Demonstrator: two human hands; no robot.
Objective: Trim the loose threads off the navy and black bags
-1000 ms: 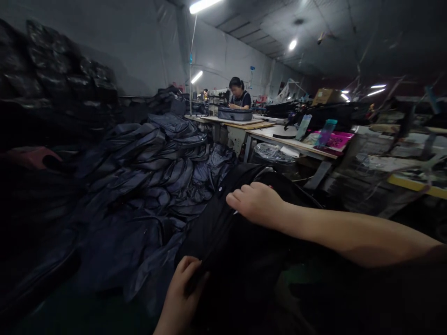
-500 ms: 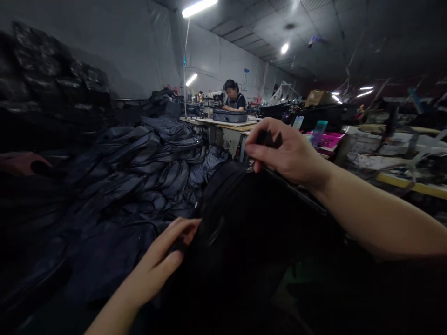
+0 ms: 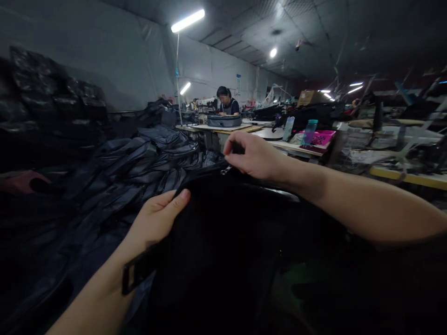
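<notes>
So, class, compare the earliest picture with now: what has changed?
The left hand moved up and now grips the edge of the black fabric, thumb on top. The right hand rose too, to beside a small metal piece. A dark buckle now shows below the left hand. The dark blue heap and the co-worker stayed in place.

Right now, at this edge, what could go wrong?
1. The black buckle lies against the left wrist, so it could snag if the left hand shifts.
2. The small metal zipper pull is at the right hand's fingertips; it might slip from that grip.
3. The black bag shows almost no detail in this dim light, so a caught fold might go unnoticed.
</notes>
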